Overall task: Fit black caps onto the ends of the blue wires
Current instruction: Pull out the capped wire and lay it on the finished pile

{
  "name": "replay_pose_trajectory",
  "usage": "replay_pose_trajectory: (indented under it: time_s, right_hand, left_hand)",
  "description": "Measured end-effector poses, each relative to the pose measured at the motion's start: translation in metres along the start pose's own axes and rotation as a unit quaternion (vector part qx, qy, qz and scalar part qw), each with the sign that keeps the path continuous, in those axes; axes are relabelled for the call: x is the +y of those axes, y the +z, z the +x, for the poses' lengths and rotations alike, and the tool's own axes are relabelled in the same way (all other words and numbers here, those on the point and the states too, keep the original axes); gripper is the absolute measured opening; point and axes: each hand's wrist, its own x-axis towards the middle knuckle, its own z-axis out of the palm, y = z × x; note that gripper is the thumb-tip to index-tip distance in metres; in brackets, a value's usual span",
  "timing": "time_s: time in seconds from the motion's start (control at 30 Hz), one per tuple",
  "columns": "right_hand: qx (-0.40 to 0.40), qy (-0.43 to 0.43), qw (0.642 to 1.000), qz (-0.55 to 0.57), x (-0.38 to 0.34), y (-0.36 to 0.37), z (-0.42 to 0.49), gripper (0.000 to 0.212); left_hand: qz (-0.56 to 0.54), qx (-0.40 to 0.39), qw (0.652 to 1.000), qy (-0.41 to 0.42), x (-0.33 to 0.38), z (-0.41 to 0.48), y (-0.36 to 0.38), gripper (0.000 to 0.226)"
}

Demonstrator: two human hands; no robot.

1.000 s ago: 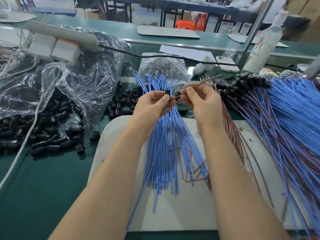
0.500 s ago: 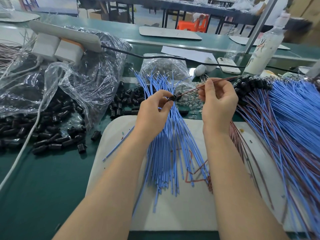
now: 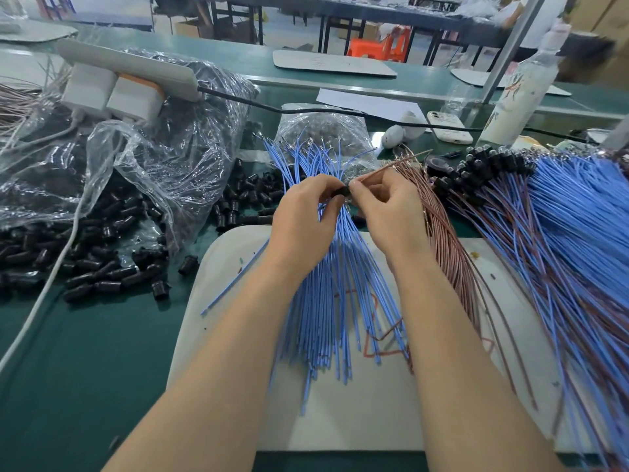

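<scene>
The left hand (image 3: 301, 218) pinches a small black cap (image 3: 341, 192) between thumb and finger, above the middle of the bench (image 3: 85, 369). The right hand (image 3: 389, 212) meets it, fingertips touching the cap. It also pinches a thin brown wire (image 3: 398, 164) that pokes up and off to the right. Under both hands, a fan of blue wires (image 3: 326, 301) lies on a white mat (image 3: 374, 424) by the near edge of the bench.

To do this well, I think the wire end should go straight into the cap's hole. Hold the cap steady and push gently until it stops. A crooked push could bend the thin wire.

A big clear bag (image 3: 177, 148) lies open toward the left edge, with loose black caps (image 3: 102, 274) spilling out of it. A smaller clear bag (image 3: 323, 131) sits behind the wires, toward the far edge. It holds tiny parts, too small to tell. Capped wires (image 3: 561, 206) are heaped along the right edge.
</scene>
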Motion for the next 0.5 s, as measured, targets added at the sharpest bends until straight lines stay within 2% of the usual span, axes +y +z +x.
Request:
replay_pose_trajectory:
  time_s: [0.07,0.17,0.2,0.37,0.43,0.5]
  right_hand:
    - [-0.014,0.038,0.997,0.067,-0.003,0.0,-0.001,0.01]
    - [0.01,0.069,0.971,0.228,-0.008,-0.004,-0.001,0.017]
    - [0.015,0.068,0.968,0.242,-0.008,-0.005,-0.001,0.021]
    - [-0.017,-0.002,0.989,0.145,-0.014,0.011,-0.009,0.021]
    - [-0.062,0.003,0.988,0.144,-0.017,0.017,-0.014,0.017]
    - [-0.114,0.001,0.987,0.114,-0.02,0.019,-0.017,0.019]
  left_hand:
    - [-0.016,0.009,1.0,-0.001,0.002,0.0,-0.002,0.014]
    - [-0.025,0.014,1.0,-0.003,0.005,0.0,-0.003,0.014]
    - [-0.027,0.012,1.0,0.0,0.006,0.0,-0.002,0.014]
    - [-0.085,0.035,0.996,0.018,0.015,0.0,-0.002,0.014]
    - [-0.203,0.068,0.975,-0.066,0.014,0.006,-0.006,0.01]
    - [-0.366,0.102,0.904,-0.196,0.007,0.013,-0.011,0.011]
